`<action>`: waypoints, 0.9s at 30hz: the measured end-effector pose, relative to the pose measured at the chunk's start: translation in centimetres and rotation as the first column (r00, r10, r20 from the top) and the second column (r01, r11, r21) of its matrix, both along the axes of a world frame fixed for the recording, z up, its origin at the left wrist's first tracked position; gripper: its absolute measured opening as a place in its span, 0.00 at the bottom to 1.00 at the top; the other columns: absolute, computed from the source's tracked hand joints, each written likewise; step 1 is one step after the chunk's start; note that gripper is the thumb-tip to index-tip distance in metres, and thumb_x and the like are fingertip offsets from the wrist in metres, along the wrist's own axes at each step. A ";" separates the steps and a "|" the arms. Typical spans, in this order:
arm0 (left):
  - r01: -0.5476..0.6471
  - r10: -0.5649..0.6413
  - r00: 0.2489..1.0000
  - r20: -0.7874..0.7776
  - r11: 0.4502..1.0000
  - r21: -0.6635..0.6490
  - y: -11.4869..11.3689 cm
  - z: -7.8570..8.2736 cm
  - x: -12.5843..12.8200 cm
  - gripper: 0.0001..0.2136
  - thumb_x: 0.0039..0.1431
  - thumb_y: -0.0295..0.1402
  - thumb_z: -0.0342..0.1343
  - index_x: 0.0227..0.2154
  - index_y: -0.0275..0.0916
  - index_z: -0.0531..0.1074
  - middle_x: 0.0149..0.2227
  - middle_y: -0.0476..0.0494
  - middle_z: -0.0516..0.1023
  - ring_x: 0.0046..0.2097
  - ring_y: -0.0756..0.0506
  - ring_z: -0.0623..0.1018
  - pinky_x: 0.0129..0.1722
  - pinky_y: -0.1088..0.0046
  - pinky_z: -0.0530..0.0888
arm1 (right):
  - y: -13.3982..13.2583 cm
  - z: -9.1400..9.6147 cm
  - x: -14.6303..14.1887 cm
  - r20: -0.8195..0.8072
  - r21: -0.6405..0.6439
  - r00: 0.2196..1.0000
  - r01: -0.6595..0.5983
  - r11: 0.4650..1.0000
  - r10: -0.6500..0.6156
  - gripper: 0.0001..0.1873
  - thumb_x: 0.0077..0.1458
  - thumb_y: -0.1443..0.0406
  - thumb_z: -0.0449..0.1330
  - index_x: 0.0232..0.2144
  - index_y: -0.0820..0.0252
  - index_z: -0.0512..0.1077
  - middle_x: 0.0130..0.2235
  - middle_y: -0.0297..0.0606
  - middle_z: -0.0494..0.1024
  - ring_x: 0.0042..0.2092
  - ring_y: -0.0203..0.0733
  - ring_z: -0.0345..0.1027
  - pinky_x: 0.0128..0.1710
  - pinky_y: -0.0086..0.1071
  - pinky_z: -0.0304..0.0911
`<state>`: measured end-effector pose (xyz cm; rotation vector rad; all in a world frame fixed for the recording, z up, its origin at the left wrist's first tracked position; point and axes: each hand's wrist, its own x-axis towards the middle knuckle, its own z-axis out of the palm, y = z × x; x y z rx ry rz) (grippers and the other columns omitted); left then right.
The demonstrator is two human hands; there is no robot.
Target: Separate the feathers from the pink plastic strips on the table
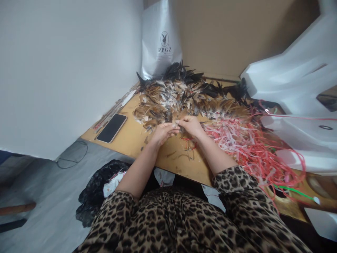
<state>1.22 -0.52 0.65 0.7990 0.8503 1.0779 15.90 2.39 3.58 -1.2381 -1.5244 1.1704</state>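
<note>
Over the wooden tabletop (126, 140), my left hand (165, 132) and my right hand (191, 125) meet fingertip to fingertip. Both are closed in a pinch on what looks like a small brown feather (179, 115), whose base is hidden by the fingers. Just beyond them spreads a heap of brown, white and black feathers (168, 95). A tangle of pink and red plastic ribbon strips (244, 140) lies to the right of my right forearm. Several loose feather scraps (172, 154) are on the table between my forearms.
A phone (112, 128) rests near the table's left edge. A white printed bag (162, 45) stands at the back. White sewing machine bodies (286, 77) fill the right side. On the floor at lower left is a black plastic bag (97, 189) with white scraps.
</note>
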 end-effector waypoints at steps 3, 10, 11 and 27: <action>0.001 -0.001 1.000 -0.004 1.000 -0.008 0.0 -0.1 0.0 0.10 0.47 0.31 0.61 0.31 0.30 0.74 0.30 0.41 0.79 0.27 0.54 0.77 0.23 0.85 0.67 | -0.1 0.1 0.0 0.040 0.014 0.999 -0.014 1.000 0.013 0.18 0.36 0.53 0.63 0.17 0.64 0.70 0.16 0.29 0.65 0.21 0.29 0.51 0.22 0.27 0.48; 0.025 -0.025 1.000 -0.016 1.000 0.003 0.0 -0.2 0.0 0.09 0.46 0.30 0.61 0.30 0.30 0.74 0.27 0.42 0.78 0.27 0.54 0.76 0.24 0.84 0.69 | -0.2 0.1 0.0 0.027 -0.003 0.999 -0.027 1.000 0.027 0.19 0.35 0.52 0.64 0.17 0.65 0.71 0.16 0.29 0.65 0.20 0.28 0.50 0.21 0.26 0.47; 0.032 -0.032 0.999 -0.020 0.999 0.006 0.0 -0.2 -0.1 0.09 0.46 0.30 0.61 0.30 0.30 0.74 0.28 0.41 0.78 0.27 0.54 0.76 0.25 0.84 0.69 | -0.1 -0.1 0.0 0.023 -0.008 0.999 -0.025 1.000 0.026 0.19 0.35 0.52 0.64 0.17 0.65 0.71 0.16 0.29 0.65 0.20 0.28 0.50 0.20 0.26 0.46; 0.057 -0.057 0.998 -0.018 0.998 -0.011 -0.1 0.0 -0.2 0.10 0.46 0.31 0.62 0.31 0.30 0.74 0.28 0.42 0.77 0.27 0.54 0.76 0.24 0.84 0.67 | 0.0 -0.4 0.0 -0.054 -0.034 0.998 -0.031 0.999 0.029 0.18 0.36 0.52 0.64 0.19 0.64 0.72 0.18 0.31 0.70 0.21 0.30 0.56 0.22 0.26 0.51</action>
